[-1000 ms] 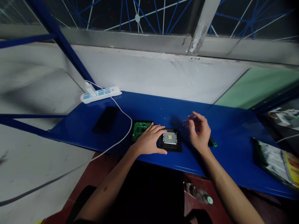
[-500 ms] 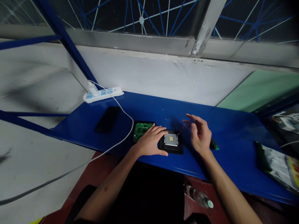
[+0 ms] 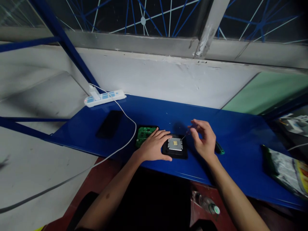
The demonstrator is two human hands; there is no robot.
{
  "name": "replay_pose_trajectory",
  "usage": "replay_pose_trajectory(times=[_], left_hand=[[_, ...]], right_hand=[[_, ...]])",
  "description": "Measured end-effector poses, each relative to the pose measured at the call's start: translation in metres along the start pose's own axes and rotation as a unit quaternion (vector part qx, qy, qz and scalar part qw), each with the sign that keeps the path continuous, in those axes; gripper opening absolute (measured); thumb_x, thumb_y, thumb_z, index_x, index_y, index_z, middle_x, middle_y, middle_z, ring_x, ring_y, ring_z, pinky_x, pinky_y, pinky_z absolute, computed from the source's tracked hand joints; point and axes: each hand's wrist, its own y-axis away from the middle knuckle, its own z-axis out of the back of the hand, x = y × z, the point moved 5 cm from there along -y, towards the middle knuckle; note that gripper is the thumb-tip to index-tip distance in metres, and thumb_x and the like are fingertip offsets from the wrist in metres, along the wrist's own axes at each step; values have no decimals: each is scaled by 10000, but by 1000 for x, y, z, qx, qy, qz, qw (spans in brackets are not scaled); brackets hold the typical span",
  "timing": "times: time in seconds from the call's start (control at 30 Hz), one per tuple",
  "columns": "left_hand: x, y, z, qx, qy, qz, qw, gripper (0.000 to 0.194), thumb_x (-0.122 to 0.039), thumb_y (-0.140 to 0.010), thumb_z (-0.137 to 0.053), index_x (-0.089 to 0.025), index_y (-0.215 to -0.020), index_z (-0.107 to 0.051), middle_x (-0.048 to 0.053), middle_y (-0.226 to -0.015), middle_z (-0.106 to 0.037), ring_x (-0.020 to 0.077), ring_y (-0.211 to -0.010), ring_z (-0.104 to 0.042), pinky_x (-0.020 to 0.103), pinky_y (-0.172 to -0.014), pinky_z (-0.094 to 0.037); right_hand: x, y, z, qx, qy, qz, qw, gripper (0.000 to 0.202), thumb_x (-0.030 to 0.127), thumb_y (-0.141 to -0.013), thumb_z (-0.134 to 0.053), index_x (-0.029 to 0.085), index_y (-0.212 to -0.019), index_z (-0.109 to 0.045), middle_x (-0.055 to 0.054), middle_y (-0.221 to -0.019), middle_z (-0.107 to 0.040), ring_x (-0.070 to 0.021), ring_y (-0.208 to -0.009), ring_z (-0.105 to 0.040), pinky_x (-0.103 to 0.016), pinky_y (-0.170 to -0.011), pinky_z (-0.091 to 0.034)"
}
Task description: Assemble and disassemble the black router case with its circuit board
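A black case (image 3: 175, 155) lies on the blue table, with a silver metal plate (image 3: 178, 147) on it that bears a small pale yellow square (image 3: 175, 143). My left hand (image 3: 154, 146) spans the case's left side, fingers stretched along the upper edge and thumb at the lower edge. Partly under that hand, a green circuit board (image 3: 143, 133) sits in a black shell. In my right hand (image 3: 205, 138), a screwdriver (image 3: 189, 131) with a see-through purplish handle is pinched between thumb and fingers. Its thin tip reaches the plate's upper right corner; whether it touches a screw there cannot be made out.
A green-and-black tool handle (image 3: 218, 148) lies beside my right wrist. To the left are a black flat object (image 3: 109, 124), a white power strip (image 3: 106, 97) and a trailing white cable (image 3: 125, 141). A shiny packet (image 3: 284, 166) lies right; a bottle (image 3: 205, 203) is below the table.
My right fingers have shifted on the screwdriver handle and curled closer together. The left hand keeps its place on the case. The whole view has slid slightly.
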Motion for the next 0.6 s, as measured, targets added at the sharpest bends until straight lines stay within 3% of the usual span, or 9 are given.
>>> replay_pose_trajectory(times=[0.1, 0.27, 0.6], left_hand=[[0, 0, 0, 2, -1, 0, 1000, 919, -707, -676, -772, -251, -1415, -471, 97, -1546, -434, 334, -1463, -342, 534, -1255, -112], [0, 1, 0, -3, 0, -2, 1000, 908, -711, -684, -766, -265, -1416, -467, 92, -1547, -436, 332, -1466, -338, 521, -1259, -99], [1, 0, 0, 0, -2, -3, 1000, 921, -703, -669, -786, -258, -1412, -472, 93, -1553, -429, 329, -1468, -336, 525, -1260, -110]], right_hand=[[2, -1, 2, -14, 39, 32, 999, 342, 163, -885, -668, 271, -1209, -645, -57, -999, -646, -192, -839, -663, -360, -683, -602], [-5, 1, 2, -40, -2, -19, 999, 330, 196, -917, -621, 263, -1241, -614, -61, -1026, -624, -188, -808, -685, -381, -690, -618], [-11, 2, 4, -80, -15, -36, 996, 322, 210, -919, -610, 259, -1237, -584, -40, -1020, -620, -154, -751, -701, -356, -691, -613]])
